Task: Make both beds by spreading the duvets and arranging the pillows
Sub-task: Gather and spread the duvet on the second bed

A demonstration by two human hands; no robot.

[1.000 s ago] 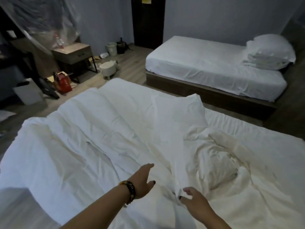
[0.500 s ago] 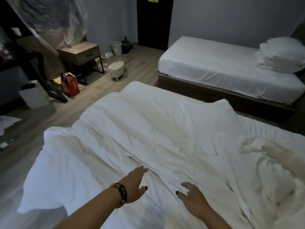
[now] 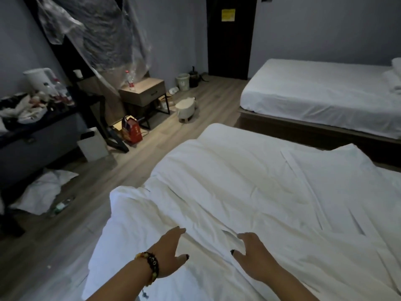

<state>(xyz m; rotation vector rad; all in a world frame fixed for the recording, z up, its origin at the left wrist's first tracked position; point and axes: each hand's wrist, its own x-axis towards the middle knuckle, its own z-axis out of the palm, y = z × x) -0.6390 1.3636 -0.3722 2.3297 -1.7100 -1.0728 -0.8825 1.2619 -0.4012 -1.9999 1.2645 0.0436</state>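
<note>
The white duvet [image 3: 249,192] lies rumpled and creased across the near bed from 6 to 2 o'clock. Left hand [image 3: 168,255] and right hand [image 3: 253,257], at 6 o'clock, rest flat on it, each grip released.

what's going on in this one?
A person is making the near bed. Both hands are out over its white duvet, which lies rumpled and creased. The left hand, with a beaded bracelet at the wrist, and the right hand are open, fingers spread, with no grip on the fabric. The far bed shows a smooth sheet with pillows stacked at its end.
</note>
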